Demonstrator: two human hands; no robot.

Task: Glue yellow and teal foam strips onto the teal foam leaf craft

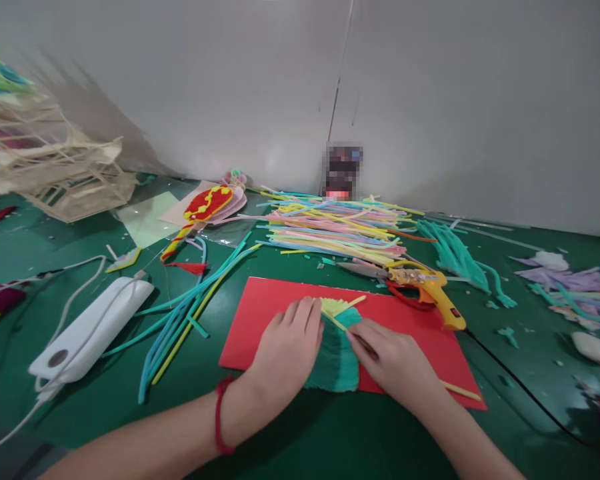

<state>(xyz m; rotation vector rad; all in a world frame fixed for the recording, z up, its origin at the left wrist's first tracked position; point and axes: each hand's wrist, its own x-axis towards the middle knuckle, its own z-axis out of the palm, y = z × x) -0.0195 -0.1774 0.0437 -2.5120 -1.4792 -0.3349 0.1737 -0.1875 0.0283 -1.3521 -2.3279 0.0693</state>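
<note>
On a red sheet [250,320] lies a flat teal piece [337,360] made of fuzzy strips laid side by side, with a pale yellow fuzzy part [334,305] at its upper edge. My left hand [287,347] rests over the piece's left side, fingers together and bent down onto it; its thumb is hidden. A thin yellow pipe cleaner [335,321] runs slantwise across the piece. Its lower right end is pinched in the fingers of my right hand [393,353]. Another yellow strip [463,390] shows past my right wrist.
A yellow glue gun [437,293] lies on the red sheet's right part. Behind are heaped coloured pipe cleaners [335,230] and a teal bundle [455,257]. Leftward are loose strips [180,327], a white power strip [93,327], a red-and-yellow fan shape [207,203] and a stick frame [65,167].
</note>
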